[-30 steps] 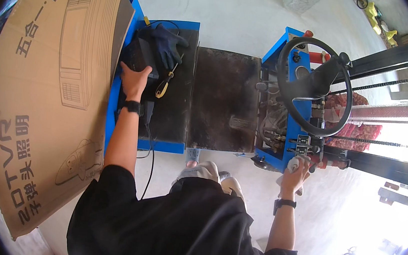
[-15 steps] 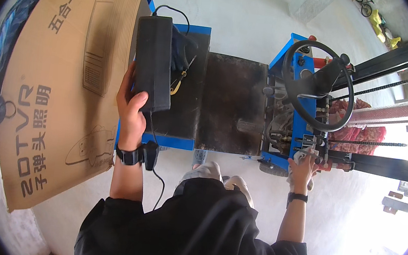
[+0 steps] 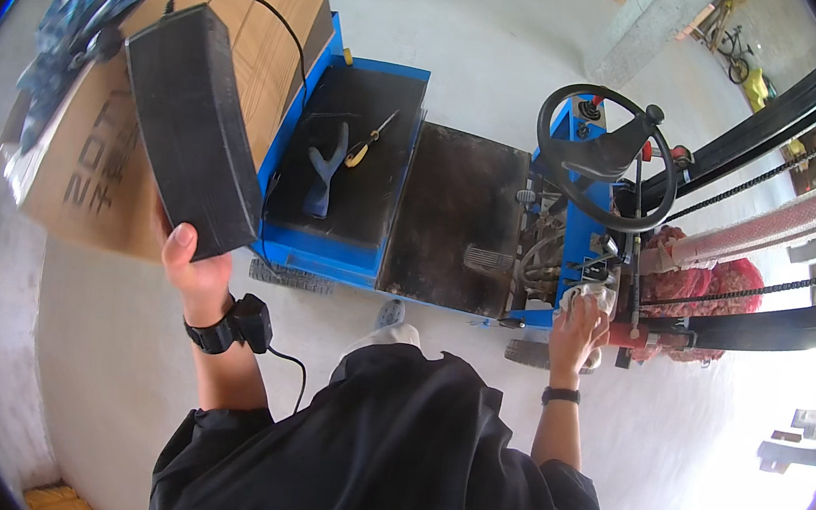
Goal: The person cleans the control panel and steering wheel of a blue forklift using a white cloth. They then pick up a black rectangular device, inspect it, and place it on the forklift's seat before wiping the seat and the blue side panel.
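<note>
My left hand (image 3: 197, 273) is closed around the lower end of a long black power adapter (image 3: 194, 120), held up and tilted in front of a cardboard box. A black cord (image 3: 265, 5) loops from its upper end. My right hand (image 3: 580, 333) grips a whitish cloth (image 3: 593, 294), with its fingers pressed against the blue front console of a small forklift, below the black steering wheel (image 3: 602, 158). On the forklift's black seat deck (image 3: 370, 100) lie a Y-shaped dark blue piece (image 3: 324, 180) and a thin tool with a yellow handle (image 3: 359, 156).
The big cardboard box (image 3: 82, 198) stands at the left, with a bluish plaid cloth (image 3: 82, 21) on it. A black footplate (image 3: 458, 215) with a pedal joins deck and console. Mast rails and chains (image 3: 778, 191) rise at the right, beside red mesh sacks (image 3: 706, 289).
The adapter in my left hand has moved left and tilted, uncovering the Y-shaped piece on the deck. My right hand stays at the console with the cloth. The view has shifted.
</note>
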Demonstrator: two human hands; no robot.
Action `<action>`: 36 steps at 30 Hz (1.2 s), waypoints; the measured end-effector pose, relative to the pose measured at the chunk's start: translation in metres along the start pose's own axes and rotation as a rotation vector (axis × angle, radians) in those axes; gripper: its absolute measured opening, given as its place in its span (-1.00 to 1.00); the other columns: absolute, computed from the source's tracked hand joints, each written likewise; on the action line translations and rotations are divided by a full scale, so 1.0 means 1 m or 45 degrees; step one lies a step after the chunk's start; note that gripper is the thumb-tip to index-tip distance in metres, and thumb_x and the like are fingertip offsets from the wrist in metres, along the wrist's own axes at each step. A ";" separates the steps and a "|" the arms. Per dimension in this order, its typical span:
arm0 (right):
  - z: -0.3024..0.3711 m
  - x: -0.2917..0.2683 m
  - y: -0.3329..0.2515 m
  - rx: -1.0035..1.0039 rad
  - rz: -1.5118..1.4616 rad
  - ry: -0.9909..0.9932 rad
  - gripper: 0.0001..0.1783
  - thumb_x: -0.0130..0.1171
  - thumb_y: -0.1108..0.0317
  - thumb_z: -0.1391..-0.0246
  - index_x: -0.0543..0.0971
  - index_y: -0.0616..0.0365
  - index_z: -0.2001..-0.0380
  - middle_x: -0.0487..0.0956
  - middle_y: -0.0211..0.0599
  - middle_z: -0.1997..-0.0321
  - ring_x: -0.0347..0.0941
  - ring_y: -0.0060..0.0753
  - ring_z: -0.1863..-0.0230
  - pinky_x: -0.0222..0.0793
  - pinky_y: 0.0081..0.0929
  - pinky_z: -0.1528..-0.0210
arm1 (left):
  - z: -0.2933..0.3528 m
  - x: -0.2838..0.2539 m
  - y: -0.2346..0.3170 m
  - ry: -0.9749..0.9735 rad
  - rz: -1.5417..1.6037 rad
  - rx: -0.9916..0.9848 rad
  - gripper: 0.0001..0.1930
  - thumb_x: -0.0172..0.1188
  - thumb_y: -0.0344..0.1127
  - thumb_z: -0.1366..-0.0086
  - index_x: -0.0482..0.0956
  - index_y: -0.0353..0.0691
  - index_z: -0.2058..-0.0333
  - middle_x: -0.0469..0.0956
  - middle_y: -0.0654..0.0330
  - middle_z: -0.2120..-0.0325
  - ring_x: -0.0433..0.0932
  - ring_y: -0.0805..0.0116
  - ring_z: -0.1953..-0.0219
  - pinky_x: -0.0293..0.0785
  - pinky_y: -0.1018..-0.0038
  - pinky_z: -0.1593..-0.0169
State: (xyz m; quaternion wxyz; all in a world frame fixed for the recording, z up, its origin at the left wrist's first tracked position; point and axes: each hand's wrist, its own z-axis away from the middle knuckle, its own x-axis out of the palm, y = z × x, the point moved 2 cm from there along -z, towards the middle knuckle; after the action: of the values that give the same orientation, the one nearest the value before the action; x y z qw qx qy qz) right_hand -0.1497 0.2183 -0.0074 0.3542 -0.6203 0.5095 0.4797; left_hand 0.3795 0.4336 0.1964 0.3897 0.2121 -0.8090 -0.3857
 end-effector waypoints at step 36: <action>0.346 -0.243 -0.282 -1.665 -1.707 -3.000 -0.56 0.34 0.51 -0.13 0.57 0.15 -0.10 0.69 -0.50 0.14 0.54 -0.60 0.07 0.45 -0.58 -0.02 | 0.395 -0.039 0.298 0.231 -0.640 -0.508 -0.02 0.33 0.08 0.19 0.53 -0.39 -0.24 0.15 0.02 -0.40 0.60 0.12 -0.07 0.45 0.30 -0.16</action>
State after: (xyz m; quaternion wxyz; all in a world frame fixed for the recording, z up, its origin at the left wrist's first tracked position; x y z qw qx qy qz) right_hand 0.0384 0.6751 0.1112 0.3657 -0.0462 -0.7268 0.5796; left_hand 0.0765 0.8225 0.2561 0.3866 0.3578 -0.6020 -0.6001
